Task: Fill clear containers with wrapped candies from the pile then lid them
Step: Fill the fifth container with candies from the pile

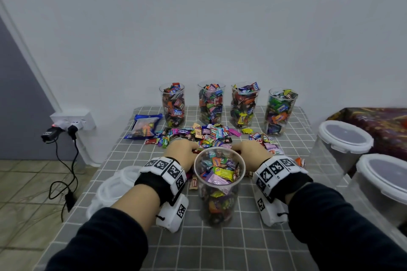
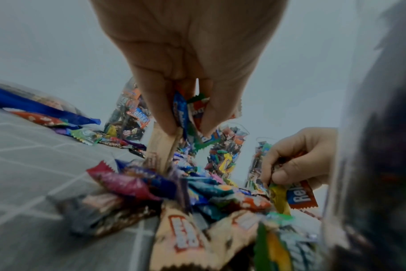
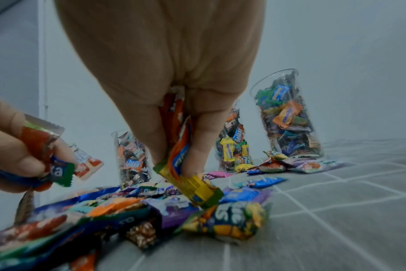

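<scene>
A clear cup [image 1: 219, 185], nearly full of wrapped candies, stands in front of me between my wrists. Behind it lies the candy pile [image 1: 211, 135] on the checked cloth. My left hand [image 1: 182, 149] pinches several candies [image 2: 188, 113] just above the pile [image 2: 174, 185]. My right hand [image 1: 251, 149] does the same at the pile's right, fingers curled round an orange and a yellow wrapper [image 3: 181, 161]. Several filled clear cups [image 1: 174, 104] stand in a row at the back, without lids.
A blue candy bag [image 1: 144, 126] lies at the back left. Stacked white lids [image 1: 114, 185] sit by my left forearm. Two large lidded tubs [image 1: 345, 136] stand off the table's right edge. A wall socket with cables [image 1: 70, 125] is on the left.
</scene>
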`<state>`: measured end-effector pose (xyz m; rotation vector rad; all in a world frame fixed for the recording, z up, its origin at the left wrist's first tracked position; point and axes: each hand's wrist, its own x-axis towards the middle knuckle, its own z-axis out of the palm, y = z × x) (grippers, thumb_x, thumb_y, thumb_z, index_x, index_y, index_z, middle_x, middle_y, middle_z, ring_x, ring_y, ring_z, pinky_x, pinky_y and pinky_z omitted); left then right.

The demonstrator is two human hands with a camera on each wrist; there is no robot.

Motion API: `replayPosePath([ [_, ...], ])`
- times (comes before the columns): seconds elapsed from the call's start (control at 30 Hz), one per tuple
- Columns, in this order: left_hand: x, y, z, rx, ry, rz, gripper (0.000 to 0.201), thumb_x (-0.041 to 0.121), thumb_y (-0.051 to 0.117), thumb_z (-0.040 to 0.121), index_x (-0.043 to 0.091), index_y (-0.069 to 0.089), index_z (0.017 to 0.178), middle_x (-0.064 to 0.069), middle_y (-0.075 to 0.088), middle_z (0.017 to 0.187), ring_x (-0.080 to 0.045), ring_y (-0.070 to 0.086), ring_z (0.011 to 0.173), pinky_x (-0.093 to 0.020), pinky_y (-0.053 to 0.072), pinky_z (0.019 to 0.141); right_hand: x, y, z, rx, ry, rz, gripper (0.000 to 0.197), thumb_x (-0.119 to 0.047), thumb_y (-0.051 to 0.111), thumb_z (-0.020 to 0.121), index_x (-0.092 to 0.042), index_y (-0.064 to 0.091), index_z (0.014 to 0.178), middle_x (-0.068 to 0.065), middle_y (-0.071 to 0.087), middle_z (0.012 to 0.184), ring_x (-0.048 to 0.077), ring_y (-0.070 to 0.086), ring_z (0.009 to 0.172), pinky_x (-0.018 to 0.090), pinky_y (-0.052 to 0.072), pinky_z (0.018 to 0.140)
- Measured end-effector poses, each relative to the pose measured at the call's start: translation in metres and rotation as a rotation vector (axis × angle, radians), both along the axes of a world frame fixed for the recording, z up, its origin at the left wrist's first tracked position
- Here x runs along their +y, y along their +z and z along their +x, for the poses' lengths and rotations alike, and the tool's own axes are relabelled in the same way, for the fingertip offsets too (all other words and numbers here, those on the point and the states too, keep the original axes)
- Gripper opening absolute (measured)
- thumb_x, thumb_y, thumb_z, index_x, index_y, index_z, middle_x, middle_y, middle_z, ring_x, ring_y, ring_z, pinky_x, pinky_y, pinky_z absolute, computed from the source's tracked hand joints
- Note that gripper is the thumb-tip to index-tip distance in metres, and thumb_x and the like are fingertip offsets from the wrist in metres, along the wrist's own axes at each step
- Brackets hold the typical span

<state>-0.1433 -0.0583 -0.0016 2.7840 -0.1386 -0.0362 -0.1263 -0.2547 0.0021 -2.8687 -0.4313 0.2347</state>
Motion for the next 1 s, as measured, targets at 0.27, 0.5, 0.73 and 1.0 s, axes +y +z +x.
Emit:
replayPosePath([
  [0.27,0.002,0.022,-0.015,-0.133,0.060,-0.169,0.023,0.020,0.060,0.086,0.016,0.073,0.104,-0.006,0.070,0.099,-0.023,0.061,0.097,-0.030,0.046,0.079,-0.011,0.016,-0.008,-0.076,-0.086,0.236,0.020,-0.009,0.050,0.092,-0.010,0.069,0.098,0.007,0.065,0.099,0.020,0.060,0.088,0.023,0.043,0.069],
  [0.5,0.002,0.046,-0.033,-0.220,0.025,-0.345,0.016,0.014,0.060,0.085,0.006,0.072,0.091,-0.014,0.069,0.080,-0.028,0.063,0.079,-0.041,0.049,0.074,-0.014,0.059,-0.032,-0.204,-0.050,0.479,0.016,-0.008,0.053,0.092,-0.013,0.068,0.088,-0.005,0.059,0.075,0.011,0.052,0.069,0.015,0.040,0.060],
  [0.73,-0.001,0.059,-0.044,-0.288,0.004,-0.430,0.015,0.012,0.060,0.084,0.005,0.071,0.090,-0.015,0.070,0.080,-0.030,0.063,0.080,-0.041,0.050,0.074,-0.002,0.094,-0.067,-0.292,0.075,0.636,0.014,-0.011,0.058,0.091,-0.021,0.066,0.087,-0.012,0.061,0.079,-0.008,0.053,0.069,0.005,0.039,0.060],
  [1.0,-0.006,0.070,-0.055,-0.348,0.037,-0.445,0.016,0.012,0.062,0.082,0.011,0.074,0.093,-0.010,0.071,0.081,-0.024,0.063,0.080,-0.034,0.047,0.073,0.023,0.080,-0.087,-0.287,0.249,0.483,0.015,-0.012,0.060,0.088,-0.016,0.071,0.098,-0.002,0.063,0.091,0.011,0.056,0.085,0.023,0.043,0.078],
])
